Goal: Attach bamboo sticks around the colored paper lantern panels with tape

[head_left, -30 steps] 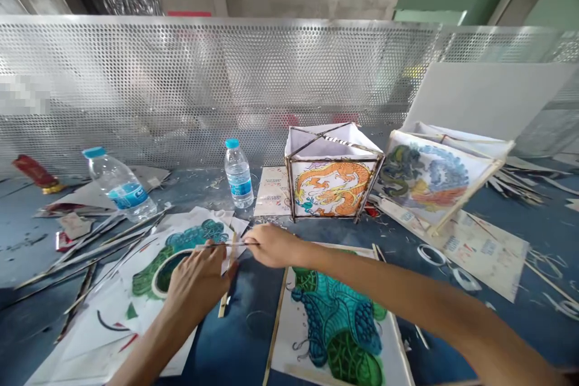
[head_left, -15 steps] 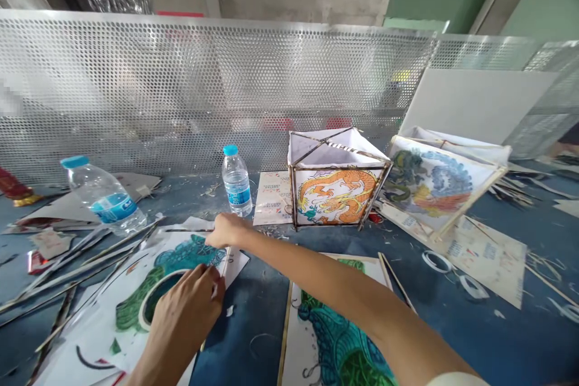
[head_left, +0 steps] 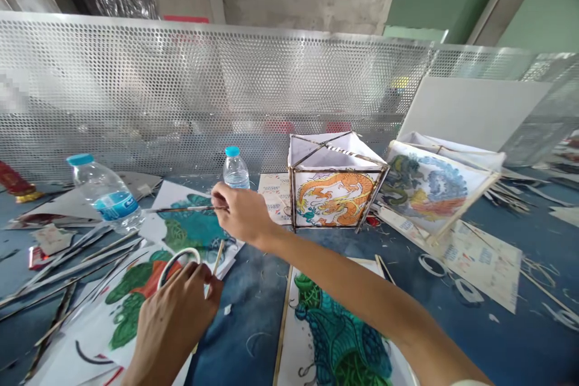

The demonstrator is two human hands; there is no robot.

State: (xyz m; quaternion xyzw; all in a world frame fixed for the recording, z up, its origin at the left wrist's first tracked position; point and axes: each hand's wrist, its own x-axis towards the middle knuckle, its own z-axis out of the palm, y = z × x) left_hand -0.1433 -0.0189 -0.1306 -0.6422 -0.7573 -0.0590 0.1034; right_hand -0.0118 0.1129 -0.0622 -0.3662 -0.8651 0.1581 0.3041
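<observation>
My right hand (head_left: 242,212) is closed in a pinch on the end of a thin bamboo stick (head_left: 181,209) and the top edge of a green-and-teal painted paper sheet (head_left: 192,228), which is tilted up off the table. My left hand (head_left: 174,316) lies lower left, fingers curled on a white tape ring (head_left: 174,259) and a short stick (head_left: 215,262), pressing on another painted sheet (head_left: 129,304) with green and red colouring.
Two water bottles stand at the back, one (head_left: 105,194) at left and one (head_left: 236,170) behind my right hand. A dragon-painted paper lantern box (head_left: 337,184) and a tilted painted frame (head_left: 429,184) sit at centre right. Loose bamboo strips (head_left: 67,265) lie left. A framed teal painting (head_left: 339,332) lies near me.
My right hand has lifted the teal painted sheet and thin stick upward and back, uncovering a green-and-red sheet beneath. My left hand has stayed low on the tape ring.
</observation>
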